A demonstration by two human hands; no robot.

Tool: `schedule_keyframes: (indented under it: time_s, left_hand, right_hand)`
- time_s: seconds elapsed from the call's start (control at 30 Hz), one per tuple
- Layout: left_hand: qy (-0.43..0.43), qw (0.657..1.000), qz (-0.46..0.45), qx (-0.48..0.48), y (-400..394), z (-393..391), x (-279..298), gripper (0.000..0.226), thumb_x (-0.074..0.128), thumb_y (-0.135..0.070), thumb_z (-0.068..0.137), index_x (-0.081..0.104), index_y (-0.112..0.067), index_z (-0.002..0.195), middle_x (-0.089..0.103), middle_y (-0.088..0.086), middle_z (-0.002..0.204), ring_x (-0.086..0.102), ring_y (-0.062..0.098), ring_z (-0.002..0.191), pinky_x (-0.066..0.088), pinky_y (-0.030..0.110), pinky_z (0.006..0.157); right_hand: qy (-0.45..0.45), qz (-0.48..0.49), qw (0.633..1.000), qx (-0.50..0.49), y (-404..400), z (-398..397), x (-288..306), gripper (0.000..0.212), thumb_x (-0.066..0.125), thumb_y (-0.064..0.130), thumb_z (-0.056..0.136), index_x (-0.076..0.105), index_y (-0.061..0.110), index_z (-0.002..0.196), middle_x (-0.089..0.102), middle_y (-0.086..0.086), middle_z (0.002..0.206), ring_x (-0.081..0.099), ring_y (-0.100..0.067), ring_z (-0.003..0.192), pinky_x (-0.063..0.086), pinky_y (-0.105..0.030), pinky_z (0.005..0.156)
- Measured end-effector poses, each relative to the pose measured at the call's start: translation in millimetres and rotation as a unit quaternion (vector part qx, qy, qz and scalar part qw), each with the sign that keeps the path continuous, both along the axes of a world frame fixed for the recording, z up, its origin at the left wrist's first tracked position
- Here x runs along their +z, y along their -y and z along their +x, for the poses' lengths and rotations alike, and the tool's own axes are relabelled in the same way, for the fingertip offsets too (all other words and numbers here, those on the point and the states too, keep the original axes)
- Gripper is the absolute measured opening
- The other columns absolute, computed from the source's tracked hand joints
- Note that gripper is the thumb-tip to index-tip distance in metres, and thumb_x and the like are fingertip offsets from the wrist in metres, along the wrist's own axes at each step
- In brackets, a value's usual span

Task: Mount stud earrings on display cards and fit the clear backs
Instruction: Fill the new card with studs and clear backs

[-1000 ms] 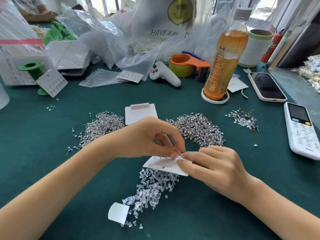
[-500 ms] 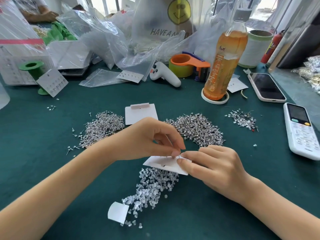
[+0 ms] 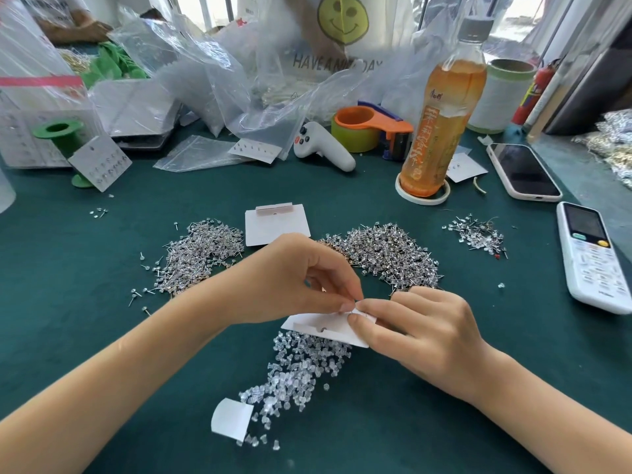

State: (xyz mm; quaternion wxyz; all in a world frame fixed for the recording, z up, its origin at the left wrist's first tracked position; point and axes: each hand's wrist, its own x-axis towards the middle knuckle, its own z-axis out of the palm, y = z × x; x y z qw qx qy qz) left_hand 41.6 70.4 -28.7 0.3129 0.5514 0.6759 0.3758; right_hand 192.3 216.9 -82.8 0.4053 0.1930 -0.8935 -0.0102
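Here the left hand [image 3: 294,278] pinches something tiny between thumb and forefinger, likely a stud earring or its back, too small to tell, right at the top edge of the white display card [image 3: 325,328]. The right hand [image 3: 420,328] grips that card's right end, fingertips meeting the left's; the card lies long axis left-right. Clear backs [image 3: 301,371] lie heaped just below, stud piles [image 3: 393,254] beyond, both hands equally near.

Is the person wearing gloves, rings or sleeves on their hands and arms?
No. The left hand and right hand are bare: no gloves, and no rings show on the fingers in view. Both forearms are bare all the way to the picture's edge, with no sleeves, watch or bracelet showing. The fingernails look short and plain.
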Motion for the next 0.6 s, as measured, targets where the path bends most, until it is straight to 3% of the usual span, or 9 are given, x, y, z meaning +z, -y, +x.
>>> schedule_keyframes:
  time_s: [0.1, 0.23, 0.4, 0.6]
  left_hand:
    - [-0.007, 1.0, -0.005, -0.005, -0.4, -0.2, -0.4, 0.012, 0.075, -0.006, 0.079, 0.074, -0.014, 0.088, 0.073, -0.008, 0.081, 0.067, 0.005, 0.074, 0.052, 0.018, 0.071]
    - [-0.01, 1.0, -0.004, -0.01, -1.2, 0.4, -0.7, 0.012, 0.075, -0.005, 0.079, 0.074, -0.013, 0.088, 0.073, -0.009, 0.081, 0.067, 0.006, 0.074, 0.051, 0.017, 0.071]
    - [-0.025, 0.999, -0.006, -0.026, -1.0, 1.3, 1.4, 0.013, 0.074, -0.005, 0.079, 0.074, -0.015, 0.087, 0.073, -0.006, 0.082, 0.067, 0.007, 0.076, 0.052, 0.019, 0.074]
    - [-0.04, 0.998, -0.008, -0.052, -3.2, 2.1, 2.0, 0.014, 0.072, -0.007, 0.082, 0.07, -0.017, 0.091, 0.071, -0.004, 0.082, 0.064, 0.005, 0.077, 0.05, 0.023, 0.075]
  right_hand:
    - [-0.003, 0.003, 1.0, 0.0, 0.6, -0.3, 0.2, 0.021, 0.073, -0.003, 0.075, 0.068, 0.013, 0.088, 0.071, -0.004, 0.074, 0.048, -0.02, 0.047, 0.041, -0.027, 0.04]
    - [-0.01, 0.008, 1.0, -0.004, 0.8, -1.0, -0.8, 0.031, 0.072, -0.003, 0.074, 0.058, 0.015, 0.094, 0.071, -0.003, 0.074, 0.047, -0.019, 0.047, 0.04, -0.027, 0.041]
    - [-0.02, 0.023, 1.0, -0.005, 2.0, -0.7, 1.3, 0.021, 0.061, -0.003, 0.083, 0.073, 0.015, 0.082, 0.071, -0.003, 0.074, 0.045, -0.018, 0.046, 0.039, -0.025, 0.041]
    - [-0.039, 0.042, 0.998, -0.011, 2.7, 0.8, 1.9, 0.022, 0.063, -0.004, 0.08, 0.075, 0.015, 0.08, 0.072, -0.005, 0.076, 0.044, -0.018, 0.043, 0.038, -0.025, 0.04]
